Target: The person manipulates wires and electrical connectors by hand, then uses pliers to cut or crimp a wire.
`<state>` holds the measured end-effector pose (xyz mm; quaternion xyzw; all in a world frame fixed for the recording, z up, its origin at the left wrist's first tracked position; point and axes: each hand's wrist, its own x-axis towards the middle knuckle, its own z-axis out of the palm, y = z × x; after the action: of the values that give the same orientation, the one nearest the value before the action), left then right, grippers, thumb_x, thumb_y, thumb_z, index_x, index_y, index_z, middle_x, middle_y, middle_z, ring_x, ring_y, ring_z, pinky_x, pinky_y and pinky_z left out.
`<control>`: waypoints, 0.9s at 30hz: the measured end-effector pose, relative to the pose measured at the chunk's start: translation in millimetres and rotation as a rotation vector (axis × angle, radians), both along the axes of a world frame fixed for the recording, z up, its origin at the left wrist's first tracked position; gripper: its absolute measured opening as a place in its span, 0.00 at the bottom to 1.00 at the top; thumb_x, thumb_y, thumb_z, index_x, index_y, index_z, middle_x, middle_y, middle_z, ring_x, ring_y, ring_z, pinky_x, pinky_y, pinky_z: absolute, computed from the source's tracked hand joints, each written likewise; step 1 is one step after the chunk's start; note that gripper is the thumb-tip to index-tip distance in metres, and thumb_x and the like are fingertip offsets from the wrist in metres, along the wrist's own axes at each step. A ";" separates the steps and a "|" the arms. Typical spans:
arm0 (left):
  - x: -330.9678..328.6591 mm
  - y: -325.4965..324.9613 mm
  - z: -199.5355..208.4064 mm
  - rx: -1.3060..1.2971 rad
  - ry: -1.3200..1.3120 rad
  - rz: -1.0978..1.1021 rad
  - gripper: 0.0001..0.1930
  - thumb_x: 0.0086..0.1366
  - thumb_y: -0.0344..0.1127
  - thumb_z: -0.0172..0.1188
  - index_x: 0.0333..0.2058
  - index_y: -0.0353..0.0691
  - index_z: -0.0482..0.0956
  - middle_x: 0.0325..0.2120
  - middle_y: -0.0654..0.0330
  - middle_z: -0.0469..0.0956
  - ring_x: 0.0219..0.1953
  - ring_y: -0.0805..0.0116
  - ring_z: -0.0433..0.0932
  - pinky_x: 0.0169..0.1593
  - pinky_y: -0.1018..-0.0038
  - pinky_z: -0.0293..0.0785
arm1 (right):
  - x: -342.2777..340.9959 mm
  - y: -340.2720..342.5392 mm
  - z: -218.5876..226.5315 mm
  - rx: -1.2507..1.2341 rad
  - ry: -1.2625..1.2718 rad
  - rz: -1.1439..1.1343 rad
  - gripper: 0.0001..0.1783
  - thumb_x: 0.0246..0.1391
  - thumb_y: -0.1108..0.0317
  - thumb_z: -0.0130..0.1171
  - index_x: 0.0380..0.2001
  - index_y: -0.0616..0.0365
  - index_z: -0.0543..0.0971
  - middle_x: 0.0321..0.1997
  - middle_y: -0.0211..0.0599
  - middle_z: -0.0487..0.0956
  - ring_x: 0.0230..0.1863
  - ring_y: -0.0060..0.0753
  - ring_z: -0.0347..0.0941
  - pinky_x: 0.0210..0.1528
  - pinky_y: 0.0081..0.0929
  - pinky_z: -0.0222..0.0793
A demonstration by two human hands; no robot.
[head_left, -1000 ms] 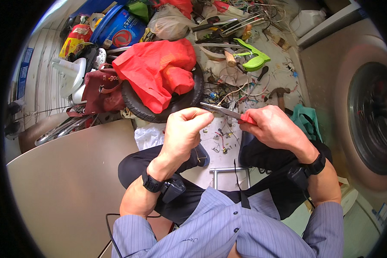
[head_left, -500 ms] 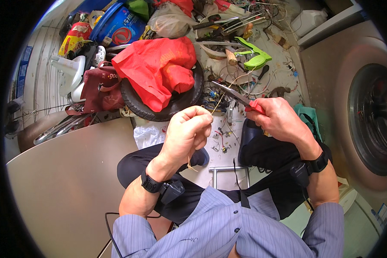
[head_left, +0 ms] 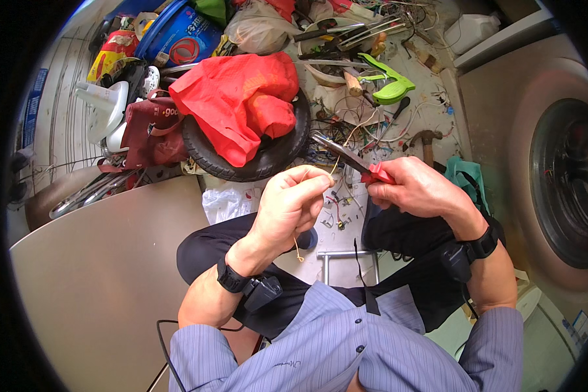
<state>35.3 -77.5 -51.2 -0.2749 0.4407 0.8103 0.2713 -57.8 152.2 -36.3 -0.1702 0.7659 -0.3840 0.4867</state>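
Observation:
A thin yellowish wire (head_left: 335, 166) is pinched between the thumb and fingers of my left hand (head_left: 291, 204). From there it rises to the long metal jaws of red-handled pliers (head_left: 347, 157) and runs on toward the clutter beyond. Its looped tail hangs below my left hand. My right hand (head_left: 419, 186) is closed around the handles. The jaws point up and left, crossing the wire; whether they grip it I cannot tell.
A black tyre (head_left: 199, 151) bears a red cloth bag (head_left: 242, 104) at left. Small parts and wires litter the floor, with a hammer (head_left: 427, 140) and a green clamp-like tool (head_left: 393, 90) beyond. A round-doored washing machine (head_left: 519, 144) stands right; a beige panel (head_left: 104, 274) is at left.
My right hand has brought the pliers slightly left and down. My left hand has shifted a little right, so the hands are closer. The hammer shows more fully.

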 end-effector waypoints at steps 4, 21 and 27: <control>-0.2 0.9 -0.8 -0.025 0.023 0.056 0.06 0.69 0.35 0.57 0.36 0.39 0.77 0.15 0.66 0.71 0.10 0.84 0.57 0.14 0.84 0.51 | -1.2 11.9 -11.7 -0.002 0.330 0.207 0.11 0.56 0.65 0.60 0.34 0.64 0.77 0.23 0.47 0.77 0.24 0.48 0.73 0.30 0.39 0.69; -0.7 4.8 -11.0 0.101 0.134 0.192 0.09 0.73 0.36 0.54 0.38 0.37 0.76 0.24 0.61 0.77 0.19 0.77 0.70 0.25 0.78 0.71 | 10.3 4.6 -18.3 -0.056 0.522 0.154 0.13 0.57 0.62 0.59 0.30 0.63 0.76 0.29 0.55 0.78 0.36 0.61 0.76 0.37 0.50 0.70; -4.0 -0.7 -11.0 0.224 0.154 0.165 0.10 0.74 0.37 0.52 0.38 0.37 0.75 0.22 0.63 0.74 0.17 0.78 0.65 0.22 0.78 0.64 | 8.4 10.3 -21.0 -0.048 0.489 0.173 0.10 0.54 0.68 0.62 0.37 0.61 0.76 0.29 0.50 0.77 0.34 0.58 0.74 0.35 0.44 0.70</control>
<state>31.3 -78.2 -62.2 -0.2151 0.3429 0.8927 0.1983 -49.4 162.5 -57.3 -0.3343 0.8341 -0.3066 0.3139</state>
